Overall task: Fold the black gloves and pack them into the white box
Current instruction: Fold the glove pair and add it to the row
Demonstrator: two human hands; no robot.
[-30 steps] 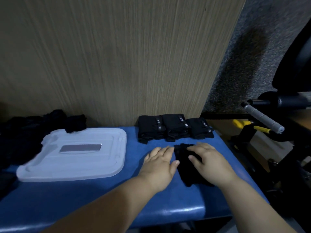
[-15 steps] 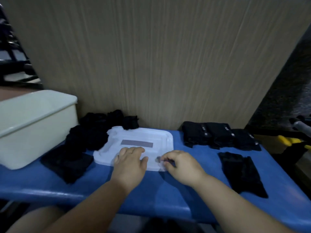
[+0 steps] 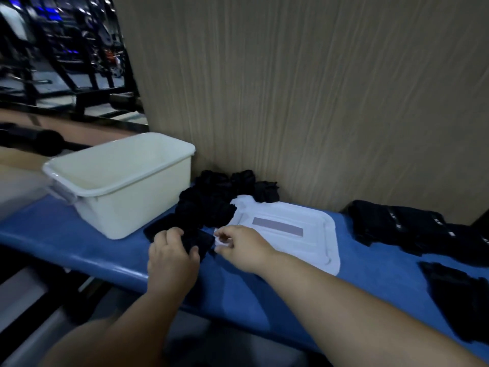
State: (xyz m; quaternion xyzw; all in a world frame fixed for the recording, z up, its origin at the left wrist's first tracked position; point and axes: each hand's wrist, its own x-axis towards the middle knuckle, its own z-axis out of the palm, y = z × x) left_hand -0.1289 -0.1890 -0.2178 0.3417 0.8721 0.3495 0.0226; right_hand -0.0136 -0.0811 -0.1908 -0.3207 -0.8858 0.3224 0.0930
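Note:
The white box (image 3: pixel 127 210) stands open on the left of the blue bench (image 3: pixel 291 292). Right of it lies a pile of loose black gloves (image 3: pixel 209 202). My left hand (image 3: pixel 172 258) grips a black glove (image 3: pixel 199 241) at the pile's near edge. My right hand (image 3: pixel 244 247) is at that glove's right edge, over the near left corner of the white lid (image 3: pixel 299 245). Its fingers are curled, but whether they pinch the glove or the lid is unclear. Folded black gloves (image 3: pixel 397 226) sit in a row at the back right.
One unfolded black glove (image 3: pixel 460 295) lies flat at the bench's right end. A wood-grain panel (image 3: pixel 291 102) rises right behind the bench. Dark gym equipment (image 3: pixel 66 49) stands far left beyond the box. The bench's front edge is close to my arms.
The view has swung left. Both hands moved from the flat glove on the right, across the lid, to the loose pile. My left hand has taken hold of a glove there.

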